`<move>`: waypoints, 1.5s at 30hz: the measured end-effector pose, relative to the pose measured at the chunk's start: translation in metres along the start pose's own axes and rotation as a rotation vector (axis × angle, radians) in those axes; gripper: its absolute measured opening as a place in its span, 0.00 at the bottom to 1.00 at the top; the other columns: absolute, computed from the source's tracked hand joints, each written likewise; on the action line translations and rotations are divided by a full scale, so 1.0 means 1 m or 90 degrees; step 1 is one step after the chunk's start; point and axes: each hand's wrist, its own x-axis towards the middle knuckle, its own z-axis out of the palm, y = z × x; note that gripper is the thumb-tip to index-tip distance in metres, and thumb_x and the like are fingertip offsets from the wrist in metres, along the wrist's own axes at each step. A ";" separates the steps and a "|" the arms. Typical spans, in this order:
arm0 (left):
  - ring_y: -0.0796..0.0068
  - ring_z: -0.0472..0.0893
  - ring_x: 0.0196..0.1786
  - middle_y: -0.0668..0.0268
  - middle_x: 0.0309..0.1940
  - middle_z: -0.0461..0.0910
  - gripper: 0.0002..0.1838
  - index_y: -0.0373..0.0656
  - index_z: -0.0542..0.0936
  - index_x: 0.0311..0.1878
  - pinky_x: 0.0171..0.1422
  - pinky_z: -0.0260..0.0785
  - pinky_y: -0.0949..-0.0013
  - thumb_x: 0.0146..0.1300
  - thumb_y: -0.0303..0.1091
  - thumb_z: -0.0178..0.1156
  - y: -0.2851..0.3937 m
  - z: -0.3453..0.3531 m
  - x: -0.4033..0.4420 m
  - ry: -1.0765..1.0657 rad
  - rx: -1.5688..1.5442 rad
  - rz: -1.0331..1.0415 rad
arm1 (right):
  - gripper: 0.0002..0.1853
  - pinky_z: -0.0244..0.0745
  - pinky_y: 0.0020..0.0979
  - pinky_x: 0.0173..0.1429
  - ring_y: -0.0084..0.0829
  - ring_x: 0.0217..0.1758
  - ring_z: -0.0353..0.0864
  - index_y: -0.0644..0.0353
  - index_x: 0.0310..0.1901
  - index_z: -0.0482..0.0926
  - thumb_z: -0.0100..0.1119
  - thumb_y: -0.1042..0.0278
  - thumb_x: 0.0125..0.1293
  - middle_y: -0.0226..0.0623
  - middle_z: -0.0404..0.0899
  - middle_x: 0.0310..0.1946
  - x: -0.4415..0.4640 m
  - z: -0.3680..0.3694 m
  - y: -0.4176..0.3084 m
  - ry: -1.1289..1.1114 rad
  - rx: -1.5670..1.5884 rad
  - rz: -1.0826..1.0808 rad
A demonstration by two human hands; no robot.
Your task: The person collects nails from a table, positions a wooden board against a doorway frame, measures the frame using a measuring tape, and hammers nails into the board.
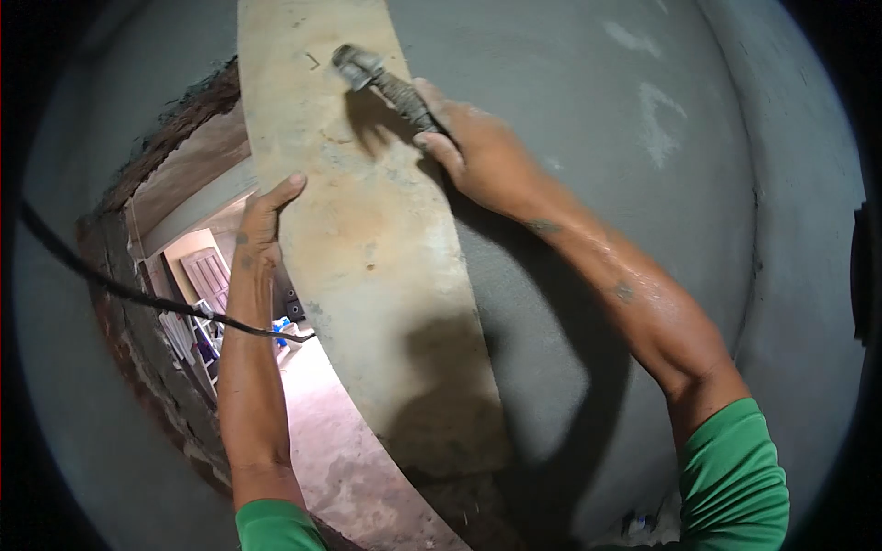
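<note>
A long pale wooden board (367,275) stands upright against the grey wall, along the edge of an opening. My left hand (266,220) grips the board's left edge, its thumb on the front face and its fingers hidden behind. In my right hand (469,138) is a hammer (404,101), held by its wrapped, mortar-stained handle. The hammer's head (358,66) is slightly blurred over the upper part of the board. Just left of the head, a bent nail (313,61) sticks out of the wood.
Smooth grey plaster covers the wall (588,119) on the right. Through the rough-edged opening on the left show a lit floor (340,459), a door (208,275) and household items. A black cable (119,286) crosses in front of my left forearm.
</note>
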 end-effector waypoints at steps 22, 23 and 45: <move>0.57 0.85 0.53 0.50 0.54 0.82 0.28 0.30 0.74 0.63 0.60 0.81 0.55 0.62 0.32 0.68 -0.005 -0.021 0.010 -0.043 -0.024 -0.035 | 0.24 0.78 0.49 0.50 0.60 0.44 0.82 0.52 0.66 0.74 0.55 0.52 0.74 0.55 0.84 0.42 0.076 -0.025 -0.062 0.072 0.011 -0.047; 0.57 0.85 0.53 0.50 0.54 0.82 0.28 0.30 0.74 0.63 0.60 0.81 0.55 0.62 0.32 0.68 -0.006 -0.021 0.011 -0.044 -0.025 -0.037 | 0.20 0.77 0.51 0.48 0.59 0.42 0.83 0.55 0.59 0.77 0.55 0.53 0.74 0.56 0.83 0.38 0.075 -0.021 -0.058 0.062 -0.046 -0.039; 0.62 0.86 0.46 0.52 0.49 0.84 0.23 0.28 0.77 0.57 0.54 0.83 0.60 0.61 0.29 0.69 -0.008 -0.018 0.011 0.004 -0.028 0.014 | 0.32 0.78 0.51 0.47 0.57 0.41 0.83 0.51 0.76 0.59 0.51 0.51 0.75 0.57 0.83 0.36 -0.011 -0.025 -0.079 -0.057 0.051 0.038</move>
